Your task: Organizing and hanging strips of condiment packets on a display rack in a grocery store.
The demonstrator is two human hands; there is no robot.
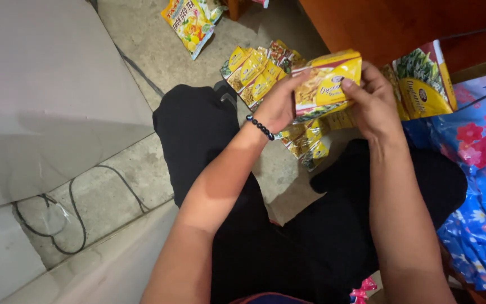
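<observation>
Both hands hold one yellow sachet up over the floor, between the person's knees and a little toward the far side. The left hand, a dark bead bracelet on its wrist, curls around the sachet's left edge with the fingers behind it and the thumb side in front; the right hand pinches the right edge, thumb on the printed face and fingers wrapped behind. Both hands are closed on the packet, not flat or slack. By the look of it, the step in hand is handling a single sachet taken from the loose ones, turning or squaring it; any further move calls for a firm two-sided hold, since the packet is thin and bends easily. On the floor just beyond the hands lies a fan of like sachets, and more sachets lie under the hands, partly hidden. A larger yellow pack leans at the right against a wooden cabinet. A drink-mix bag lies far off. Blue flowered bags crowd the right side. A black cable loops on the floor at the left, beside a grey slab. The person's dark trousers hem in the space.
</observation>
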